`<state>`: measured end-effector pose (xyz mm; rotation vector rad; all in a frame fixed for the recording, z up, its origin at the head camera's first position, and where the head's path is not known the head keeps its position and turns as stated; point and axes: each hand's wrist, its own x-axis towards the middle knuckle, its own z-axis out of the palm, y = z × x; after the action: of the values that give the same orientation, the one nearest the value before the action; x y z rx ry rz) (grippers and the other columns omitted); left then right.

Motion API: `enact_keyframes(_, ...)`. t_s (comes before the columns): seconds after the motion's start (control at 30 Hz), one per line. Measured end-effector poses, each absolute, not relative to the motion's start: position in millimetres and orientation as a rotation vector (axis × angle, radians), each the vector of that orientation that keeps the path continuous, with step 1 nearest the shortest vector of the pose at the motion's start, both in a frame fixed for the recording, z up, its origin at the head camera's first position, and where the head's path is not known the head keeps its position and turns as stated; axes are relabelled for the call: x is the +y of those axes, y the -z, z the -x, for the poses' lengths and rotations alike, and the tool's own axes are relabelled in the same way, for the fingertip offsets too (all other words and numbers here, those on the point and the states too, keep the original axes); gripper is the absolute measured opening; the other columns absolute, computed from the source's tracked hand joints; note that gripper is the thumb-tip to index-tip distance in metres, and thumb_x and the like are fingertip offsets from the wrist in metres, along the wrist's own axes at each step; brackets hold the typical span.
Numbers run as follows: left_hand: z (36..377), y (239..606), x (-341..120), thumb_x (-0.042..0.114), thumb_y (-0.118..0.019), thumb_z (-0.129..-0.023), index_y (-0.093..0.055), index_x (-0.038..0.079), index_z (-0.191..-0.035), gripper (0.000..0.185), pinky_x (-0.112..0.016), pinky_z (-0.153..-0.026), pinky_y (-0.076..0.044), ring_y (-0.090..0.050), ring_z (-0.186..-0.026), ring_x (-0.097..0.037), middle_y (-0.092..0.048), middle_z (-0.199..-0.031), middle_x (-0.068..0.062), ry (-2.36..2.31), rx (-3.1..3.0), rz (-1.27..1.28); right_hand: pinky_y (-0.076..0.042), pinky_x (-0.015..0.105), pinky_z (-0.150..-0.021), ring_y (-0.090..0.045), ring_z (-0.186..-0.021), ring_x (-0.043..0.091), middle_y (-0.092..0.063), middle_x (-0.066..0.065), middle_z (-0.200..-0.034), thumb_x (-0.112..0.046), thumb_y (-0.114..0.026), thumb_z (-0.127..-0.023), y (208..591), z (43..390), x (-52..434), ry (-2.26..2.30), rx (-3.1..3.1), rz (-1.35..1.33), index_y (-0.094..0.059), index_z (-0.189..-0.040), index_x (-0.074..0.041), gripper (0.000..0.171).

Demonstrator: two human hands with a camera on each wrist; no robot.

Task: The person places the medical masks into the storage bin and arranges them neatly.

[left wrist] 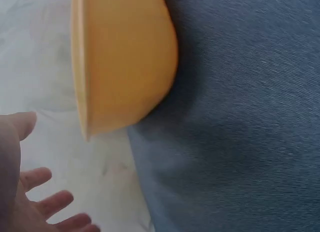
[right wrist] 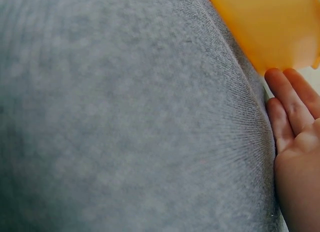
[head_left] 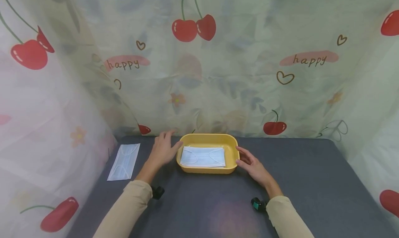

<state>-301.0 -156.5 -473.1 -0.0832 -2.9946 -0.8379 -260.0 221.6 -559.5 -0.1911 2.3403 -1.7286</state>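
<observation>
A yellow plastic tray (head_left: pixel 232 151) sits near the far edge of the table, and light blue face masks (head_left: pixel 202 157) with white ear loops lie in it. My left hand (head_left: pixel 162 148) is spread at the tray's left end, its fingers apart; in the left wrist view a gap shows between this hand (left wrist: pixel 30 192) and the tray's wall (left wrist: pixel 125 57). At the other end, my right hand (head_left: pixel 254 167) has its fingertips against the tray's right side. Those fingers (right wrist: pixel 290 99) look fairly straight in the right wrist view, reaching the yellow wall.
Another face mask (head_left: pixel 123 161) lies flat on the dark grey table (head_left: pixel 199 203), left of my left hand. Pale curtains (head_left: pixel 218 75) printed with cherries hang behind the table and along both sides. A dark wrist device is on each wrist.
</observation>
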Motion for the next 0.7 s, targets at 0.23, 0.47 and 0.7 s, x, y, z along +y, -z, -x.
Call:
enact_keyframes(0.23,294.3,482.8,-162.6,0.058,-0.051,-0.1,-0.036,0.022,-0.157,0.069,-0.068,-0.12,-0.021,-0.026,-0.148,-0.044,-0.034,-0.159,-0.017,0.635,-2.938,0.12,-0.034,0.06,-0.12,-0.043,-0.147,0.036,-0.039,0.011,-0.162,-0.034,-0.063,-0.101,558.5,259.0,220.2,1.745,2.336,0.196,-0.035,-0.157,-0.033,0.062)
enact_keyframes(0.47,288.8,494.9,-168.9,0.064,-0.045,-0.1,-0.029,0.024,-0.161,0.075,-0.07,-0.122,-0.004,-0.011,-0.156,-0.046,-0.022,-0.167,-0.017,0.6,-2.911,0.106,-0.034,0.06,-0.119,-0.043,-0.147,0.037,-0.038,0.014,-0.163,-0.033,-0.061,-0.102,560.5,259.4,220.6,1.736,2.35,0.225,-0.034,-0.158,-0.03,0.062)
enact_keyframes(0.7,283.4,504.3,-173.4,0.069,-0.039,-0.099,-0.017,0.031,-0.164,0.078,-0.072,-0.121,0.002,0.004,-0.158,-0.048,-0.009,-0.173,-0.012,0.593,-2.935,0.036,-0.034,0.059,-0.12,-0.043,-0.147,0.035,-0.039,0.011,-0.162,-0.036,-0.063,-0.101,560.0,260.2,219.4,1.729,2.353,0.178,-0.035,-0.157,-0.033,0.063)
